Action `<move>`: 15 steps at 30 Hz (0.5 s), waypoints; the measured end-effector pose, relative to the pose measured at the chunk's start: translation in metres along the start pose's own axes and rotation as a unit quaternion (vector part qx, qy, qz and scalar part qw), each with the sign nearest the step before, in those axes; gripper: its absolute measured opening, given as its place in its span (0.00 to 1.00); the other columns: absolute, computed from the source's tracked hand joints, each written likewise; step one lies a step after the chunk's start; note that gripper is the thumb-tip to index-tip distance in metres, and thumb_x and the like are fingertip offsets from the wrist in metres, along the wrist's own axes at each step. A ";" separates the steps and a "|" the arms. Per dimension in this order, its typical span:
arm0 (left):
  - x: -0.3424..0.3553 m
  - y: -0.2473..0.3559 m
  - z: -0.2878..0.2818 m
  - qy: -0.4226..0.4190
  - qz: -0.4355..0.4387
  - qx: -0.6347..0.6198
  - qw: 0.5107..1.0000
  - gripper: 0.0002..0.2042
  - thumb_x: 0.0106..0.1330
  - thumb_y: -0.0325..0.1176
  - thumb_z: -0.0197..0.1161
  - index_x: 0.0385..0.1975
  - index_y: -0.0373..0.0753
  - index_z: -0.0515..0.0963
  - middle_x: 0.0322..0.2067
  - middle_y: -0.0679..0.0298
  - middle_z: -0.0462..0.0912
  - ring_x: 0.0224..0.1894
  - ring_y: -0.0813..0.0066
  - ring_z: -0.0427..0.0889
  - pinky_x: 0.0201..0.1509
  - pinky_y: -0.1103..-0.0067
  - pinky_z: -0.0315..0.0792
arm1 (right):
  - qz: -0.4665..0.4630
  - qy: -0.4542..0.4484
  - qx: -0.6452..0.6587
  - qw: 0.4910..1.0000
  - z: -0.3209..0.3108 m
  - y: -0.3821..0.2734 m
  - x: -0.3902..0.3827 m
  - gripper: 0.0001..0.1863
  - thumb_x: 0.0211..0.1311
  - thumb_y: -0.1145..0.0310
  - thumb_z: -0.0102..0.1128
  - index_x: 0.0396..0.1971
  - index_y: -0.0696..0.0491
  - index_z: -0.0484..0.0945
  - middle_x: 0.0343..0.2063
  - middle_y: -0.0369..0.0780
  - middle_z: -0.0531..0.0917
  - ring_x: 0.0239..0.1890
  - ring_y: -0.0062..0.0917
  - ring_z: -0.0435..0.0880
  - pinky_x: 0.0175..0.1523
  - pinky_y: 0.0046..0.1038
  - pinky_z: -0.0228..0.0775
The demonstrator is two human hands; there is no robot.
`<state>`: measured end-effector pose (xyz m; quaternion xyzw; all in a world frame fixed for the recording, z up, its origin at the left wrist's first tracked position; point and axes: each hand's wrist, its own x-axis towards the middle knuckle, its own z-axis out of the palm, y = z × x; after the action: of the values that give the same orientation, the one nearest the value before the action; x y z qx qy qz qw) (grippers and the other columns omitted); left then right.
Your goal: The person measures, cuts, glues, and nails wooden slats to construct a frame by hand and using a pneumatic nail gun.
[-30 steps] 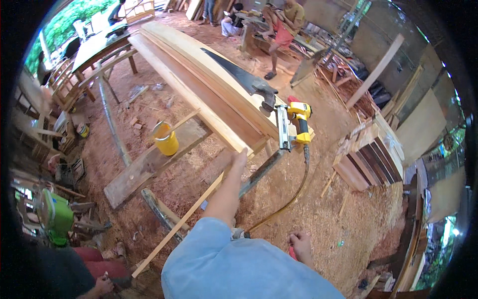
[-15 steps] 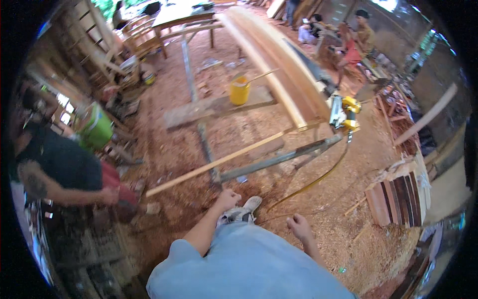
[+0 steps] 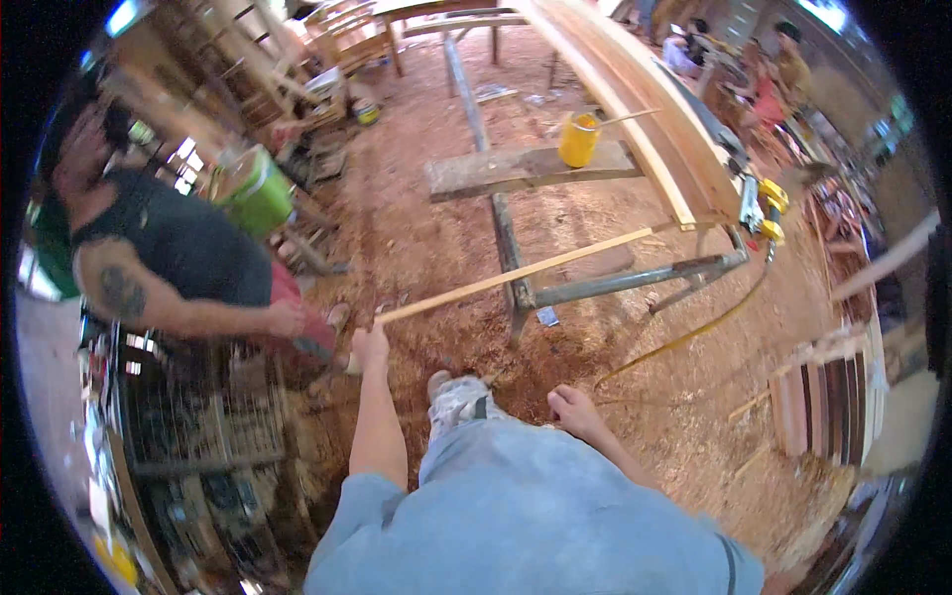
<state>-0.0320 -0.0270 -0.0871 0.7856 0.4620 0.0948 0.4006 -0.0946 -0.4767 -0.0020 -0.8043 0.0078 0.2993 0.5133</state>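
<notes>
My left hand [image 3: 370,343] is closed around the near end of a long, thin wooden strip [image 3: 516,275]. From there the strip slants up to the right, its far end at the corner of a long wooden piece [image 3: 654,129] with raised pale edges. My right hand [image 3: 573,409] hangs in front of my right side, fingers curled in, with nothing visible in it. Beyond it, a yellow hose [image 3: 684,342] curves over the floor to a yellow nail gun [image 3: 764,210] at the long piece's near end.
A metal frame [image 3: 625,283] and a plank [image 3: 526,171] with a yellow container [image 3: 578,139] stand ahead. A person in a dark sleeveless top [image 3: 183,243] is close on the left. Stacked boards [image 3: 828,397] lie right; people [image 3: 769,79] sit at the far right. Shavings cover the floor.
My left hand has reached forward and left and taken hold of the wooden strip's near end. My view has turned left, so the surroundings sit further right.
</notes>
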 end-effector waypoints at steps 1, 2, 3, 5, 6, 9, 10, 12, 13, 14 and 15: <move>-0.010 0.038 0.018 -0.039 0.004 -0.035 0.999 0.25 0.60 0.45 0.62 0.46 0.26 0.77 0.44 0.46 0.82 0.48 0.55 0.81 0.51 0.66 0.71 | 0.055 -0.022 0.050 0.997 -0.002 -0.001 0.002 0.16 0.67 0.59 0.53 0.36 0.59 0.78 0.27 0.42 0.81 0.34 0.27 0.80 0.41 0.32 0.72; -0.013 0.063 0.022 -0.064 0.003 -0.067 0.996 0.26 0.60 0.44 0.61 0.47 0.24 0.75 0.44 0.46 0.81 0.49 0.55 0.80 0.51 0.66 0.70 | 0.031 0.006 0.037 0.999 0.006 0.018 0.014 0.17 0.68 0.56 0.54 0.30 0.57 0.78 0.22 0.35 0.80 0.27 0.21 0.78 0.34 0.28 0.71; 0.004 0.050 0.024 -0.044 -0.026 -0.076 0.996 0.24 0.61 0.44 0.61 0.44 0.23 0.75 0.41 0.48 0.82 0.46 0.56 0.80 0.49 0.66 0.70 | 0.027 0.021 0.050 0.998 0.014 0.016 0.026 0.17 0.68 0.56 0.54 0.30 0.57 0.78 0.22 0.35 0.80 0.27 0.21 0.78 0.34 0.28 0.71; 0.035 0.036 0.033 -0.130 0.024 -0.044 0.990 0.20 0.62 0.41 0.62 0.40 0.25 0.76 0.34 0.52 0.81 0.38 0.58 0.79 0.44 0.65 0.70 | 0.040 0.003 -0.025 0.999 0.032 0.014 0.046 0.17 0.67 0.56 0.56 0.31 0.57 0.80 0.23 0.36 0.81 0.27 0.21 0.80 0.35 0.28 0.73; 0.080 -0.022 0.016 -0.209 0.195 0.089 0.954 0.16 0.61 0.37 0.65 0.36 0.27 0.78 0.33 0.54 0.81 0.36 0.60 0.79 0.42 0.66 0.71 | 0.056 -0.023 -0.010 0.998 0.048 0.000 0.063 0.16 0.65 0.57 0.58 0.32 0.57 0.80 0.24 0.37 0.82 0.27 0.21 0.81 0.34 0.28 0.74; 0.071 -0.005 0.049 -0.289 0.079 -0.090 0.950 0.09 0.60 0.27 0.65 0.36 0.28 0.81 0.26 0.60 0.82 0.24 0.73 0.78 0.28 0.76 0.73 | 0.062 0.080 0.022 0.995 0.061 -0.026 0.099 0.14 0.63 0.60 0.60 0.35 0.58 0.79 0.24 0.37 0.81 0.24 0.20 0.78 0.31 0.26 0.72; 0.057 0.021 0.054 -0.349 0.050 -0.102 0.930 0.09 0.59 0.27 0.66 0.36 0.27 0.82 0.26 0.62 0.82 0.22 0.76 0.77 0.24 0.79 0.72 | 0.077 0.105 0.034 0.991 0.065 -0.033 0.107 0.14 0.63 0.60 0.60 0.35 0.58 0.79 0.24 0.37 0.81 0.24 0.20 0.78 0.31 0.26 0.72; 0.052 0.038 0.064 -0.410 0.102 -0.087 0.902 0.09 0.60 0.27 0.66 0.34 0.27 0.82 0.24 0.63 0.82 0.23 0.77 0.78 0.25 0.79 0.73 | 0.071 0.163 0.135 0.975 0.080 -0.068 0.133 0.14 0.63 0.61 0.61 0.39 0.57 0.79 0.26 0.37 0.81 0.24 0.19 0.77 0.30 0.25 0.71; 0.055 0.031 0.076 -0.413 0.121 -0.098 0.897 0.08 0.61 0.28 0.65 0.32 0.28 0.82 0.21 0.64 0.81 0.23 0.77 0.78 0.25 0.80 0.72 | 0.070 0.164 0.135 0.975 0.089 -0.087 0.144 0.14 0.63 0.61 0.61 0.39 0.57 0.79 0.26 0.37 0.81 0.24 0.19 0.77 0.30 0.25 0.71; 0.059 0.028 0.088 -0.430 0.127 -0.104 0.888 0.08 0.62 0.28 0.63 0.34 0.28 0.82 0.21 0.64 0.80 0.22 0.76 0.78 0.25 0.80 0.72 | 0.055 0.160 0.166 0.972 0.101 -0.107 0.152 0.13 0.63 0.62 0.61 0.40 0.57 0.79 0.28 0.37 0.81 0.24 0.19 0.77 0.30 0.25 0.71; 0.037 0.075 0.084 -0.475 0.105 -0.052 0.872 0.09 0.63 0.28 0.62 0.35 0.28 0.82 0.23 0.63 0.81 0.22 0.76 0.79 0.25 0.79 0.72 | 0.048 0.185 0.206 0.960 0.103 -0.112 0.153 0.13 0.63 0.63 0.61 0.41 0.56 0.79 0.29 0.36 0.81 0.24 0.19 0.77 0.30 0.24 0.71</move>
<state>0.0810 -0.0621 -0.0975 0.7580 0.1255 -0.2242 0.5995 0.0182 -0.2930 -0.0153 -0.7214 0.2021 0.1617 0.6423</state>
